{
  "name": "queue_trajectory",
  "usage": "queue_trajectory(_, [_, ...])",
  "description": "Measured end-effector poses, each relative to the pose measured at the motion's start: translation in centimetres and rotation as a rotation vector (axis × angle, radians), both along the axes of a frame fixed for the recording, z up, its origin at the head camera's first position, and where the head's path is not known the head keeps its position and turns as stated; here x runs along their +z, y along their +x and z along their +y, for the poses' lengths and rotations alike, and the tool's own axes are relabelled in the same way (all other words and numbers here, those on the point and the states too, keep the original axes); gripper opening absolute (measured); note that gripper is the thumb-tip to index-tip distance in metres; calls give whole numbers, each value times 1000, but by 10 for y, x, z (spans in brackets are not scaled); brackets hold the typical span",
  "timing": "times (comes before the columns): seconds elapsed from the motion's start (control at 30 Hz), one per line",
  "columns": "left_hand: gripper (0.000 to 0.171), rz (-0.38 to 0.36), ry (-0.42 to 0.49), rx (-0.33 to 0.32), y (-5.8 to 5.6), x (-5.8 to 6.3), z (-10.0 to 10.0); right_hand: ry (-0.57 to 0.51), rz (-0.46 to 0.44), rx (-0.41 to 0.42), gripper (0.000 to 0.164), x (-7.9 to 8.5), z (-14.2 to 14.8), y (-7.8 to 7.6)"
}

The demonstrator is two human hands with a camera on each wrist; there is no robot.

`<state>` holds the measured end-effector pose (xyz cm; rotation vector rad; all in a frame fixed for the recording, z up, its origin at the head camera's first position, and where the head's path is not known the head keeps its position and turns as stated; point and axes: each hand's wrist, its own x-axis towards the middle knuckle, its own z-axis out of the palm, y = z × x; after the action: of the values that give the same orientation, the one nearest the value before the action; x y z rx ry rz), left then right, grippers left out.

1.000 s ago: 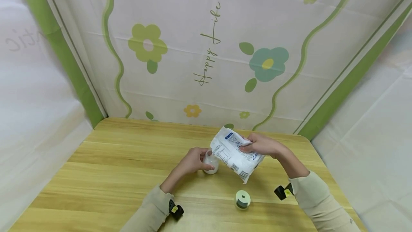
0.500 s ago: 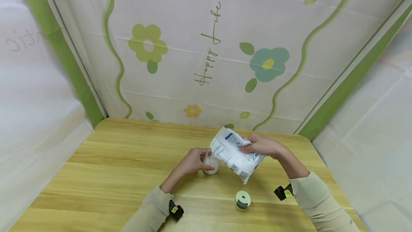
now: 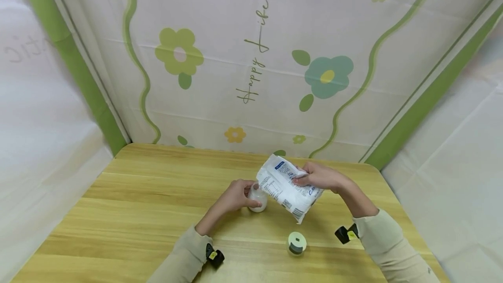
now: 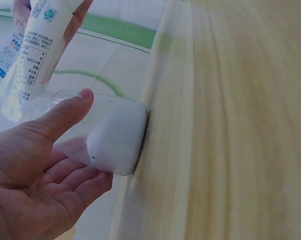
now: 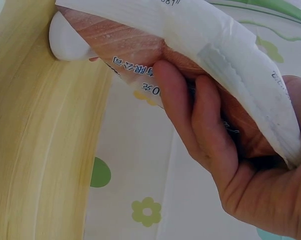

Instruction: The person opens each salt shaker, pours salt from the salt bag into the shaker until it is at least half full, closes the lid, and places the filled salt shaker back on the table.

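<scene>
In the head view my left hand (image 3: 237, 196) grips a small clear jar (image 3: 258, 200) standing on the table. The left wrist view shows thumb and fingers on opposite sides of the jar (image 4: 108, 132), with white contents heaped inside its lower part. My right hand (image 3: 317, 176) holds a white printed packet (image 3: 284, 187), tilted so that its upper left end overlaps the jar's mouth. Seen from the right wrist, the fingers curl round the packet (image 5: 218, 37), whose front carries a brownish picture and blue print. The packet's opening is hidden in the head view.
A round pale green lid (image 3: 296, 243) with a grey-green inset lies on the wooden table (image 3: 137, 213), nearer me than the jar. Behind the table's far edge hangs a flowered white curtain (image 3: 220, 99), and more cloth closes in both sides.
Both hands, the jar and the packet keep their places; the head view has shifted very slightly.
</scene>
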<state>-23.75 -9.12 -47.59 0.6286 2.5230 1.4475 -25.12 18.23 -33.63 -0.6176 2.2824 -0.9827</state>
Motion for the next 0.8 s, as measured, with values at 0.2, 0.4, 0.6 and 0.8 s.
queue_trajectory(0.2, [40,4,-5,4,0,1,0,11,5,-4,23,1,0,1])
queue_trajectory(0.4, [42,3,-2,5,0,1,0,1,5,1,23,2,0,1])
queue_trajectory(0.6, [44,0,-1,5,1,2,0,7,5,0,23,3,0,1])
queue_trajectory(0.8, [47,-2,-7,5,1,2,0,1,-7,7,23,3,1,1])
